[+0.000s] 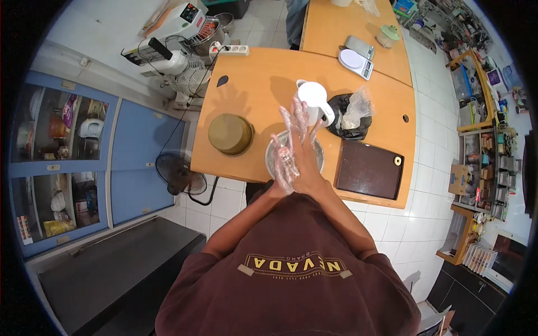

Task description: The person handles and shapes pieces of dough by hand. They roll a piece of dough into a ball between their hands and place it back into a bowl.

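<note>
My left hand (284, 168), in a crinkled clear plastic glove with pale smears, is stretched out against the palm side of my right hand (304, 150). My right hand's gloved fingers point away from me, spread apart. Whether anything small lies between the palms I cannot make out. Both hands are over a metal bowl (317, 159), largely hiding its inside. Just beyond my fingertips stands a white pitcher (311, 92). A black plastic bag with a clear bag on it (348, 120) sits right of the pitcher.
The wooden table (255, 78) holds an olive-gold round container (230, 134), dark tray (364, 171) with small ring-shaped piece (397, 161), scales (354, 64) and power strip (230, 50). A floor fan (174, 171) stands left; someone's trousered leg (294, 22) shows beyond; shelves (482, 168) line the right.
</note>
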Demonstrator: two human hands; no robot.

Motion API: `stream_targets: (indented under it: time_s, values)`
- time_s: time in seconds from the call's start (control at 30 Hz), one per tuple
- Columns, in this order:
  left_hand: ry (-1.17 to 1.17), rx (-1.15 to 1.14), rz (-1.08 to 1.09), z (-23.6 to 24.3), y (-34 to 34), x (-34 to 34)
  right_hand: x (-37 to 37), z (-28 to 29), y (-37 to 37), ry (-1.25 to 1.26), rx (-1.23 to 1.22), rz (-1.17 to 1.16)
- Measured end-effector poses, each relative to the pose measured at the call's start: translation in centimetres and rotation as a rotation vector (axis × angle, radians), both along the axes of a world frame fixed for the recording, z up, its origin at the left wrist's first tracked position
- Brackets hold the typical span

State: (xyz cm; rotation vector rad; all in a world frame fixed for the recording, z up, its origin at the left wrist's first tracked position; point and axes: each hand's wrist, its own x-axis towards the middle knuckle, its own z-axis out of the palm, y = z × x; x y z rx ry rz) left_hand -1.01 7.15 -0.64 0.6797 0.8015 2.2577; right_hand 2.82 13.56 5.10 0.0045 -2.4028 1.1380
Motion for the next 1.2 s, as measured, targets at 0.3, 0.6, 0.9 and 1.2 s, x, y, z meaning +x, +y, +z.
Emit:
stream_targets:
  time_s: [0.3,0.6,0.9,1.2]
  values:
    - [-0.27,-0.114,0.191,3.1,-1.5,-1.4,1.5,-1.8,-2.3,0.045,-0.19,0.162]
    - [-0.081,-0.135,0.274,5.5,-2.0,1.0,0.5,-4.2,0.0,0.022,-0.21,0.066]
    - [0.351,-0.185,0.351,2.0,-1.3,1.5,1.1,-0.2,-1.0,0.065,-0.436,0.245]
    - [0.02,-0.197,0.365,6.1,-1.8,-0.5,1.7,-3.9,-1.2,0.047,-0.422,0.266]
